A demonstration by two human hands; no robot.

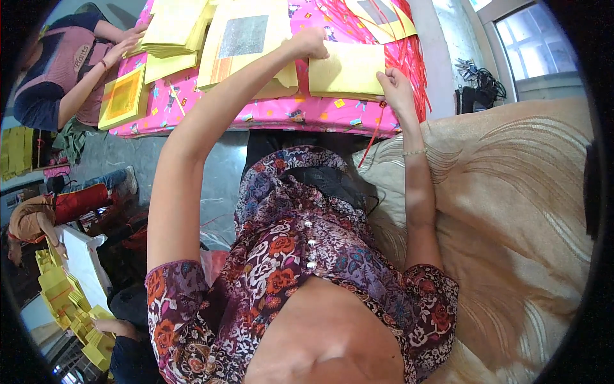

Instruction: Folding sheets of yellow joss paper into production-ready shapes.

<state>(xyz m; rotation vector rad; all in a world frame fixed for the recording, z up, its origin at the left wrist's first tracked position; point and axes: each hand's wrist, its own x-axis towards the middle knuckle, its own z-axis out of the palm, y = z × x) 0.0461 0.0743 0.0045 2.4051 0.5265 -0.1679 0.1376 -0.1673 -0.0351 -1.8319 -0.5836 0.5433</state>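
By the front edge of the bench (256, 114), the right hand (398, 91) pinches the packet (345, 69), best kept flat; whether the left hand (311, 43) grips is unclear.

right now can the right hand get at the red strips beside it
Probably yes: the red strips lie right beside the right hand, with nothing visible between them, though that hand is occupied at the right edge of the yellow paper stack.

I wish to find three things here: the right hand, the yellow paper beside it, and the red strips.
Right hand (399, 93): head view, hand's middle.
Yellow paper (347, 72): head view, upper face.
Red strips (419, 72): head view, lower part.
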